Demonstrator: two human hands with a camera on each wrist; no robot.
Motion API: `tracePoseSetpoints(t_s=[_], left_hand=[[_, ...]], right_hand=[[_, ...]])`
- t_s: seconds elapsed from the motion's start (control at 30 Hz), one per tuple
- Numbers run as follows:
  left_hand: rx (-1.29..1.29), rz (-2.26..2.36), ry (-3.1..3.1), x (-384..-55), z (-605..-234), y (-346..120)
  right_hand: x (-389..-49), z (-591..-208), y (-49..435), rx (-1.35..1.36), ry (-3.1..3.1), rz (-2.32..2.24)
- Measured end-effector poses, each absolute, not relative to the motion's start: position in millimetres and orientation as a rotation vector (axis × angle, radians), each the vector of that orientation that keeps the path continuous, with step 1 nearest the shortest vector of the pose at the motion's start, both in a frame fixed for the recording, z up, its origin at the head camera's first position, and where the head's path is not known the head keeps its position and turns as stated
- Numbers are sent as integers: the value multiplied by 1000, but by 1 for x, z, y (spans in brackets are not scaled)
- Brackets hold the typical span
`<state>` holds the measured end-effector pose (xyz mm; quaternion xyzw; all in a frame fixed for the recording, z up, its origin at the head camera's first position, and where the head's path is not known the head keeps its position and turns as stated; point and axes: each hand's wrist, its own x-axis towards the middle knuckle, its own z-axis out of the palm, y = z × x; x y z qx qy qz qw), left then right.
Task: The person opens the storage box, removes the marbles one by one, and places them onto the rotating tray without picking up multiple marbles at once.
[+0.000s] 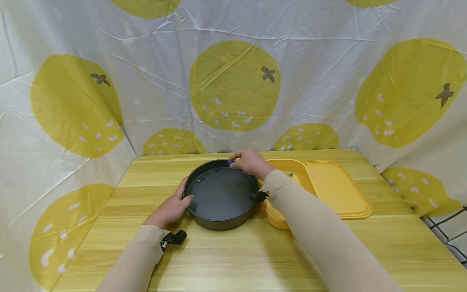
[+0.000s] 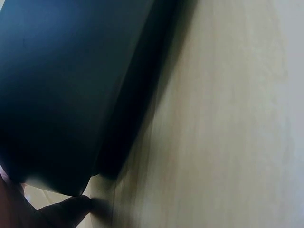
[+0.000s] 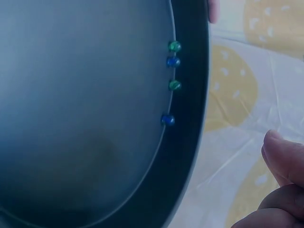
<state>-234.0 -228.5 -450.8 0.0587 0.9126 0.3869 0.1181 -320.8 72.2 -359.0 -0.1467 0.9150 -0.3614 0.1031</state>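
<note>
Half hidden, a blue marble (image 1: 229,163) was pinched in the right grip (image 1: 251,161) by the far rim of the pan (image 1: 220,196); the right sleeve (image 1: 321,227) cut across the yellow box (image 1: 275,219) beside the pan, where more marbles (image 1: 288,174) were hard to count. Farther right of the pan, a yellow lid (image 1: 335,188) lay on the tabletop (image 1: 233,259); a fruit-print curtain (image 1: 157,81) hung behind the pan. Four green and blue marbles (image 1: 206,172) lined the pan's far-left wall, and the left grip (image 1: 173,206) clasped its left rim
</note>
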Motion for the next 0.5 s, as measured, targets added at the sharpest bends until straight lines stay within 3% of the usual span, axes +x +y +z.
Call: tracePoseSetpoints(t_s=[0.5], left_hand=[[175,1117,2679,-234,-449,-228]], right_hand=[[-320,-363,62,-480,2707,-1023]])
